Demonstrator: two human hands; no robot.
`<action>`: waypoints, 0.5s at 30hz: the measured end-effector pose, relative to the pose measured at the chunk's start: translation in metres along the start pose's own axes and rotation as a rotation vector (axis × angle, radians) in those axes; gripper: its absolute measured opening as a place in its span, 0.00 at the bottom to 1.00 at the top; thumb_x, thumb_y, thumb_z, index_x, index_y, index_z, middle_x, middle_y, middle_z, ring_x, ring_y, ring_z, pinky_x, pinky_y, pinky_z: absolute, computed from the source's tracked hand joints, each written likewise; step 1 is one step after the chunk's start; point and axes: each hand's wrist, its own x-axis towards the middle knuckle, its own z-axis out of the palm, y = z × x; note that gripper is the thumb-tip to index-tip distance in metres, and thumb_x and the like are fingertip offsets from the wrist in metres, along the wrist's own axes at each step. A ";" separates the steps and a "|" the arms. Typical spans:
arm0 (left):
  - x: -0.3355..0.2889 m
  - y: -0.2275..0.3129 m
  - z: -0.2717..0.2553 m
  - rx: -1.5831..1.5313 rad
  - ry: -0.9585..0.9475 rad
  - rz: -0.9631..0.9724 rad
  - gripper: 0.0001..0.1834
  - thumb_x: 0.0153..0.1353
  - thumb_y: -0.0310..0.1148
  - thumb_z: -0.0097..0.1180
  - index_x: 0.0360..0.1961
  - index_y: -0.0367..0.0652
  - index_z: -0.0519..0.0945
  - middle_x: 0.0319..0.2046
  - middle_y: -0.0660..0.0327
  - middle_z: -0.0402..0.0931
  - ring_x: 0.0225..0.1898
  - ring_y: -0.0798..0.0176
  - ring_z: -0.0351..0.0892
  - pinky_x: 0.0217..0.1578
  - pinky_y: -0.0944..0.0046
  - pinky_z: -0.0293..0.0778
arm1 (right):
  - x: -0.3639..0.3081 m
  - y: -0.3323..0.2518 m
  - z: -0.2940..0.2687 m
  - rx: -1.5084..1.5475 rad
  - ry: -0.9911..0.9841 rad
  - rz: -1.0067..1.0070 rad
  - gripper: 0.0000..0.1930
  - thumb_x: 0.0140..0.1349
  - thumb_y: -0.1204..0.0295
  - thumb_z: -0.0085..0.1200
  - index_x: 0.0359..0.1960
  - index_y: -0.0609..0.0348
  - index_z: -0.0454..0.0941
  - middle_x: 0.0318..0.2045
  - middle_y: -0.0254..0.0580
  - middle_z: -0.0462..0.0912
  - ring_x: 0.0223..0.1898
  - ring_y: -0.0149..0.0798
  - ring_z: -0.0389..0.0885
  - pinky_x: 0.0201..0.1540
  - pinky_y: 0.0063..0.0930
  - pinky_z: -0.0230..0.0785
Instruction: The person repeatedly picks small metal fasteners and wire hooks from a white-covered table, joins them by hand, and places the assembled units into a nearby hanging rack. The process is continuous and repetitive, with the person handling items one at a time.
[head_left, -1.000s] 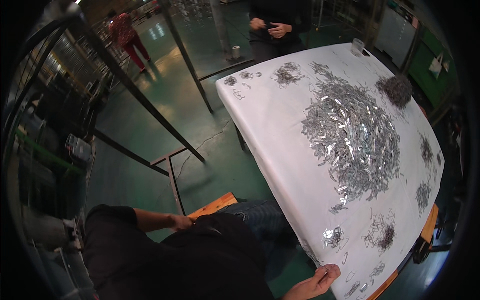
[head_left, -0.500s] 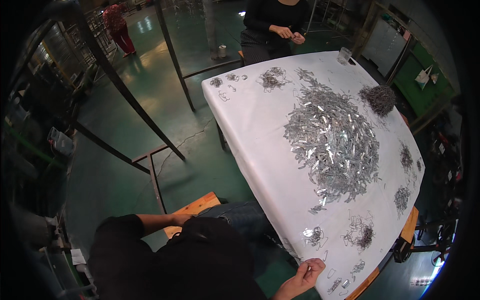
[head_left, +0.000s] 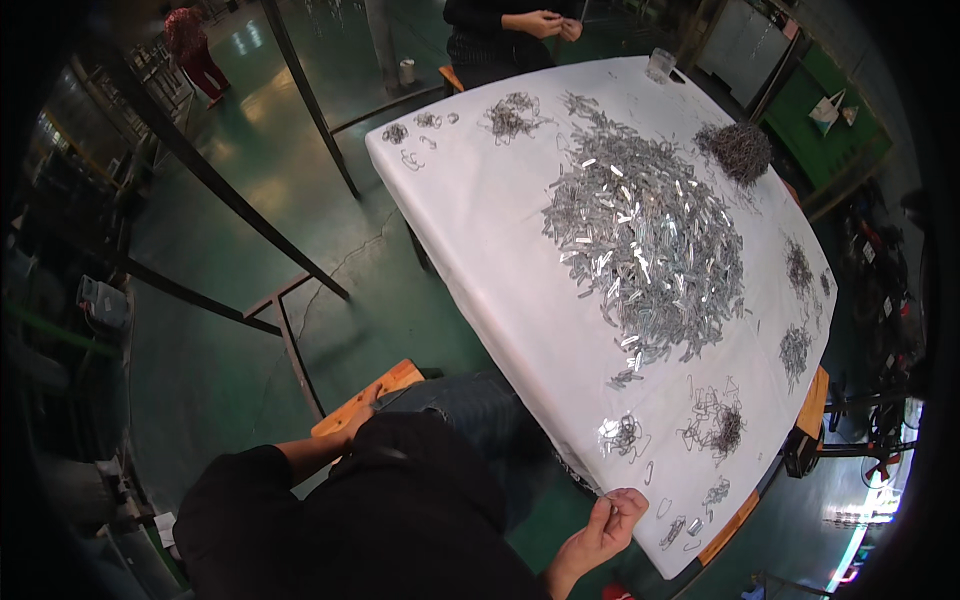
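Observation:
My right hand (head_left: 612,518) is at the near edge of a white-covered table (head_left: 480,250), its fingers curled together in a pinch. Whatever they hold, if anything, is too small to make out. Close to it on the cloth lie bent wire pieces (head_left: 674,528), a small shiny metal piece (head_left: 695,525) and a little pile of wire loops (head_left: 622,434). My left hand (head_left: 360,418) rests down by a wooden bench (head_left: 400,376) beside my leg, its fingers mostly hidden. A large heap of small flat silvery metal pieces (head_left: 650,240) covers the table's middle.
A dark wire tangle (head_left: 740,152) and a clear cup (head_left: 660,66) sit toward the far right. Smaller wire piles (head_left: 718,425) lie along the right side. Across the table, a co-worker's hands (head_left: 550,24) are close together. Dark metal posts (head_left: 310,95) stand at left.
My view has shifted, so the table and heap appear higher and a bit further left. My left hand has slid slightly along the bench; my right hand keeps its pinch at the table edge.

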 end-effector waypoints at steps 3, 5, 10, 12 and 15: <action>-0.004 0.003 0.001 -0.025 0.027 -0.034 0.18 0.61 0.39 0.52 0.47 0.38 0.77 0.48 0.55 0.75 0.50 0.53 0.73 0.53 0.62 0.66 | -0.005 -0.005 -0.001 0.014 -0.046 0.056 0.04 0.57 0.84 0.47 0.32 0.64 0.68 0.41 0.40 0.64 0.41 0.32 0.65 0.46 0.22 0.60; -0.006 0.006 -0.001 -0.038 0.050 -0.058 0.18 0.62 0.39 0.52 0.47 0.38 0.77 0.47 0.55 0.75 0.50 0.54 0.73 0.53 0.62 0.66 | -0.007 -0.005 0.001 -0.018 -0.031 0.023 0.03 0.57 0.83 0.49 0.32 0.64 0.70 0.41 0.40 0.64 0.37 0.31 0.67 0.37 0.20 0.61; -0.010 0.017 -0.009 -0.083 0.109 -0.109 0.17 0.62 0.39 0.52 0.46 0.38 0.77 0.47 0.55 0.75 0.50 0.54 0.73 0.53 0.62 0.67 | -0.009 -0.006 0.008 -0.010 -0.012 0.034 0.03 0.57 0.81 0.51 0.33 0.65 0.71 0.40 0.40 0.64 0.34 0.30 0.67 0.32 0.18 0.62; -0.009 0.024 -0.011 -0.113 0.132 -0.139 0.17 0.62 0.39 0.52 0.46 0.38 0.78 0.46 0.55 0.76 0.50 0.54 0.73 0.53 0.62 0.67 | -0.009 -0.007 0.012 -0.012 0.001 0.034 0.03 0.57 0.82 0.51 0.33 0.65 0.71 0.40 0.40 0.64 0.35 0.30 0.67 0.32 0.19 0.63; -0.011 0.034 -0.017 -0.220 0.198 -0.247 0.17 0.62 0.39 0.52 0.46 0.38 0.78 0.46 0.55 0.76 0.51 0.54 0.73 0.53 0.62 0.67 | -0.009 -0.008 0.018 0.006 0.009 0.000 0.03 0.57 0.82 0.50 0.32 0.65 0.71 0.40 0.41 0.63 0.35 0.30 0.67 0.32 0.19 0.62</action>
